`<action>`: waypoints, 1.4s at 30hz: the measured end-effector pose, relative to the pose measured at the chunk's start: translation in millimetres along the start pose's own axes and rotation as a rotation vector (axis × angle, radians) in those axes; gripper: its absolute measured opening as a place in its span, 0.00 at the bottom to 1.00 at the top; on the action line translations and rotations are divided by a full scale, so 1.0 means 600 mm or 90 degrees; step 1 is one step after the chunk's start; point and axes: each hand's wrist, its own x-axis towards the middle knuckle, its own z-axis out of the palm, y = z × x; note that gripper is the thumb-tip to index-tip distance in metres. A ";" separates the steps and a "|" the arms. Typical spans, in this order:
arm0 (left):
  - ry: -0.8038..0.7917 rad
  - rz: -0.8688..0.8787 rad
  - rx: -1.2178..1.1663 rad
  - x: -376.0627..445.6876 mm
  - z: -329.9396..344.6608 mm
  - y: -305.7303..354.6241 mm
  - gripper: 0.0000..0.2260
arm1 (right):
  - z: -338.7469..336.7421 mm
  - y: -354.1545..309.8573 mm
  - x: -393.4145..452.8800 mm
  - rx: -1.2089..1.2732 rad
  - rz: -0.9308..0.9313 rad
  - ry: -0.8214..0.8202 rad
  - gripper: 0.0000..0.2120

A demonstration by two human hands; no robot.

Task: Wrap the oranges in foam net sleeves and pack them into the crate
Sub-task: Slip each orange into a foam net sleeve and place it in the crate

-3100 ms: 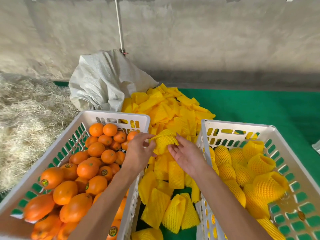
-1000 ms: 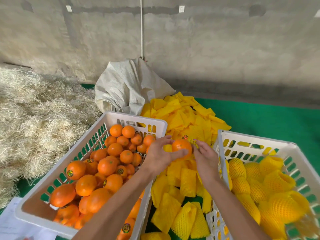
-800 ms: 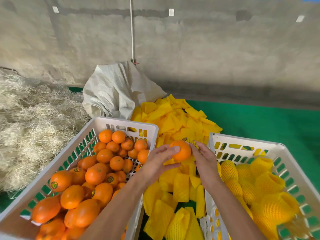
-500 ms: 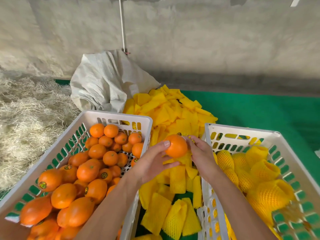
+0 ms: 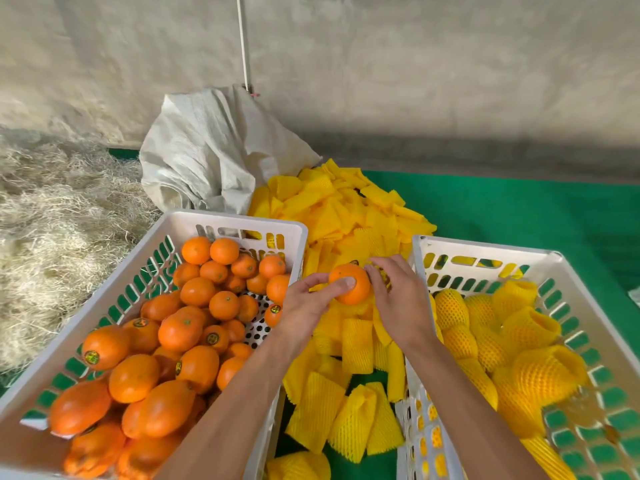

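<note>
Between the two crates, my left hand (image 5: 308, 303) grips a bare orange (image 5: 350, 287) with thumb and fingers curled round its left side. My right hand (image 5: 398, 303) is at the orange's right side, pinching a yellow foam net sleeve (image 5: 381, 273) that is mostly hidden behind its fingers. The left white crate (image 5: 166, 226) holds several unwrapped oranges (image 5: 197, 291). The right white crate (image 5: 485, 249) holds several oranges wrapped in yellow sleeves (image 5: 526, 323).
A heap of loose yellow foam sleeves (image 5: 346, 209) lies on the green mat (image 5: 519, 209) between and behind the crates. A white woven sack (image 5: 214, 150) sits at the back. Straw (image 5: 52, 209) covers the floor at left. A concrete wall stands behind.
Earlier both hands held only a foam sleeve. Since then my left hand has brought an orange from the left crate to the sleeve held by my right hand, and both have sunk a little.
</note>
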 end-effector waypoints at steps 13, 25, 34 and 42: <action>0.035 -0.005 0.091 0.001 0.006 -0.005 0.31 | -0.020 -0.017 -0.007 -0.164 -0.261 -0.031 0.09; -0.051 -0.066 -0.144 0.010 -0.001 -0.008 0.16 | -0.005 -0.008 -0.012 0.052 -0.017 -0.072 0.16; 0.060 0.155 0.111 0.004 0.012 -0.022 0.30 | -0.011 -0.007 -0.008 0.040 0.022 -0.063 0.09; 0.120 0.197 0.177 0.004 0.011 -0.024 0.31 | -0.021 -0.022 -0.022 0.031 -0.085 -0.053 0.06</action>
